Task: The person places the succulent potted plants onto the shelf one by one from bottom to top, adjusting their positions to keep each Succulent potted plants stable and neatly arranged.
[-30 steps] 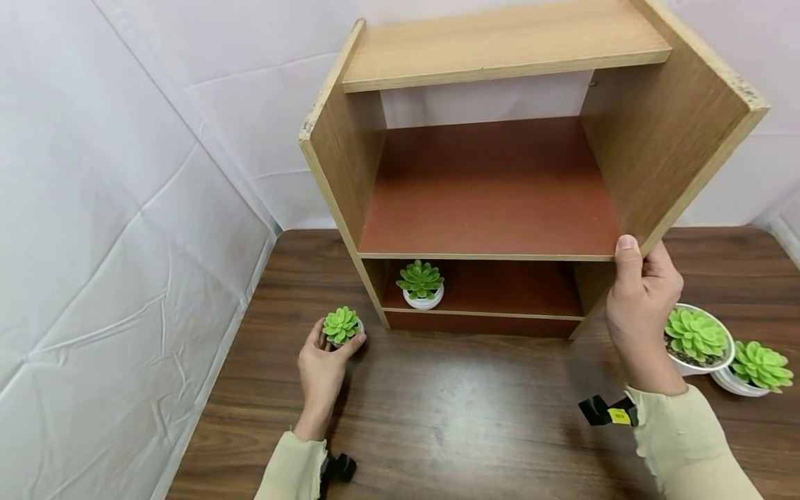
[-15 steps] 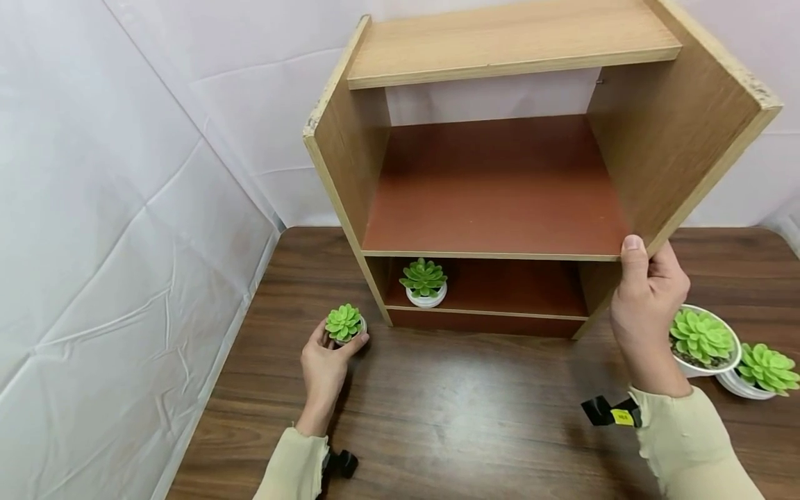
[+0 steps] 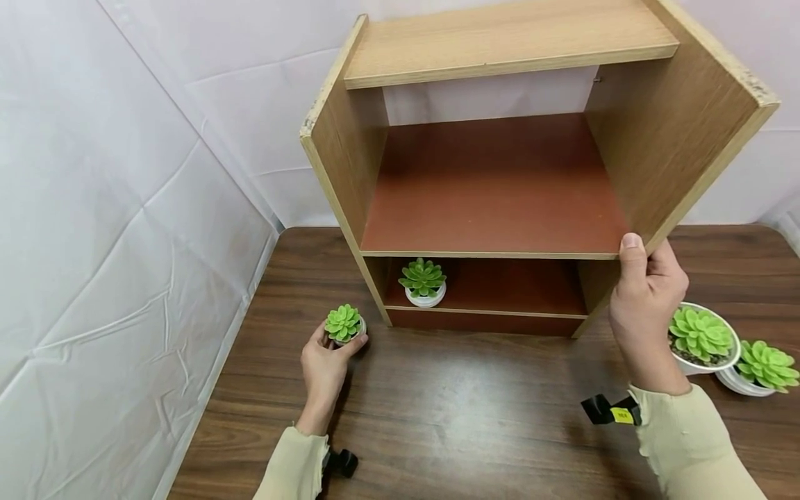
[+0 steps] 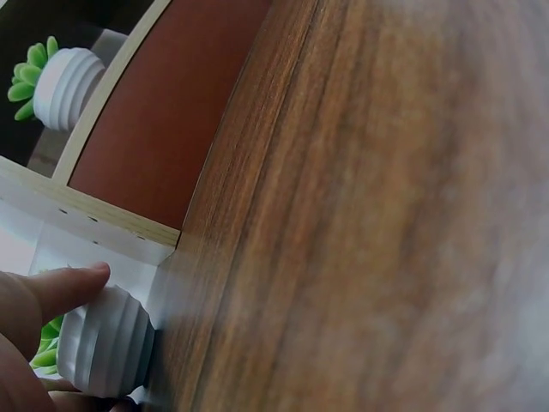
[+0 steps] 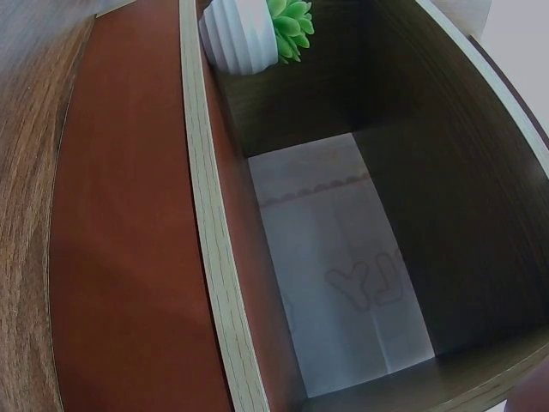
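Note:
A small potted succulent [image 3: 342,323] stands on the table left of the wooden shelf unit [image 3: 512,253]. My left hand [image 3: 326,361] curls its thumb and fingers round the ribbed white pot [image 4: 103,343], whose base is right at the tabletop in the left wrist view. My right hand [image 3: 646,305] grips the front edge of the shelf unit's right side panel, with the thumb on the front by the middle shelf and the fingers curled behind. In the lower compartment, near its left end, sits another potted succulent [image 3: 423,282], also visible as a plant in a ribbed pot [image 5: 244,34] in the right wrist view.
Beyond my right wrist stand a larger succulent in a white bowl [image 3: 703,337] and a smaller potted succulent [image 3: 759,368], side by side on the brown wooden table [image 3: 462,417]. White cloth walls [image 3: 137,208] enclose the left and back.
The whole view has shifted very slightly. Both hands keep their holds, and the plants and shelf unit stay in place.

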`<action>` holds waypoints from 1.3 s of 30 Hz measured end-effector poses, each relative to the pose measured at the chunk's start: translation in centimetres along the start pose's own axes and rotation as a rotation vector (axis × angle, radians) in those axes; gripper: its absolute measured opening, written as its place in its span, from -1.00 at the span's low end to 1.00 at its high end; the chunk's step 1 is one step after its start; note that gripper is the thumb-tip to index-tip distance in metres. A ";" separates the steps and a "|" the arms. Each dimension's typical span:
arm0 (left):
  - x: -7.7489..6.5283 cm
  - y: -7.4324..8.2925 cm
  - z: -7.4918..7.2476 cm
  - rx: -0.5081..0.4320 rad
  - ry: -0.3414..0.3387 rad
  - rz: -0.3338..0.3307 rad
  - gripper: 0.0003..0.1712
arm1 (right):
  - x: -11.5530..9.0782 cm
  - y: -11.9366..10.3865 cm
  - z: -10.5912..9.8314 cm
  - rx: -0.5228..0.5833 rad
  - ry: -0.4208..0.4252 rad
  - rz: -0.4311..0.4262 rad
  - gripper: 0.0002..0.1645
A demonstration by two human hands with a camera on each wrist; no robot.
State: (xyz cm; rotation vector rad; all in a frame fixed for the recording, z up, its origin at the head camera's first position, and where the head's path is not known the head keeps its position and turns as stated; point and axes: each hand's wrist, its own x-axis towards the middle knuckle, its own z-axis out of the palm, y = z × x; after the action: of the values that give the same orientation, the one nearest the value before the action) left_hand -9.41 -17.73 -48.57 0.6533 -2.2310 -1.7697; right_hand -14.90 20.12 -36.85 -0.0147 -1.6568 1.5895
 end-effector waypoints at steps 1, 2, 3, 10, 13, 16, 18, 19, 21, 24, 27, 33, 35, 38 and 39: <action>0.0 0.0 0.0 0.001 0.001 0.001 -0.06 | 0.0 0.0 0.0 -0.001 -0.001 -0.002 -0.72; 0.0 0.0 0.0 0.001 0.001 0.002 -0.06 | 0.0 0.0 0.0 0.000 -0.002 -0.004 -0.72; 0.0 0.0 0.0 0.002 0.001 0.002 -0.07 | 0.0 0.0 0.1 0.001 -0.003 -0.006 -0.72; 0.0 -0.2 0.0 0.013 0.008 0.009 -0.13 | 0.0 -0.2 0.2 -0.011 -0.013 -0.015 -0.69; 0.1 -0.2 0.0 0.021 0.012 0.015 -0.15 | 0.0 -0.3 0.2 -0.020 -0.012 -0.016 -0.70; 0.1 -0.3 0.1 0.019 0.013 0.017 -0.17 | 0.0 -0.3 0.2 -0.021 -0.011 -0.014 -0.70; 0.2 -0.3 0.0 0.015 0.014 0.014 -0.17 | 0.0 -0.1 0.1 -0.016 -0.011 -0.013 -0.70; 0.2 -0.4 0.0 0.012 0.015 0.012 -0.17 | 0.0 -0.1 0.1 -0.013 -0.012 -0.013 -0.70; 0.2 -0.4 0.0 0.008 0.016 0.008 -0.16 | 0.0 0.1 0.1 -0.011 -0.014 -0.014 -0.69; 0.2 -0.4 -0.1 0.008 0.019 0.002 -0.15 | 0.0 0.2 0.1 -0.016 -0.015 -0.017 -0.70; 0.2 -0.4 -0.1 0.019 0.022 0.002 -0.16 | 0.0 0.2 0.1 -0.011 -0.012 -0.015 -0.70; 0.1 -0.3 -0.2 0.024 0.032 0.011 -0.20 | 0.0 0.2 0.0 0.010 -0.011 -0.013 -0.69; 0.1 -0.3 -0.2 0.020 0.033 0.015 -0.22 | 0.0 0.1 0.0 0.006 -0.012 -0.011 -0.70; 0.1 -0.3 -0.2 0.014 0.032 0.019 -0.22 | 0.0 0.0 0.0 0.001 -0.010 -0.008 -0.71; 0.1 -0.3 -0.2 0.012 0.032 0.021 -0.22 | 0.0 0.0 0.0 0.000 -0.010 -0.010 -0.71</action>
State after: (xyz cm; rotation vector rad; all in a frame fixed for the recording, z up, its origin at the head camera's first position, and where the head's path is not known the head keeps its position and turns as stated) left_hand -9.33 -17.99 -48.83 0.6537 -2.2209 -1.7255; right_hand -14.87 20.13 -36.81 0.0011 -1.6617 1.5850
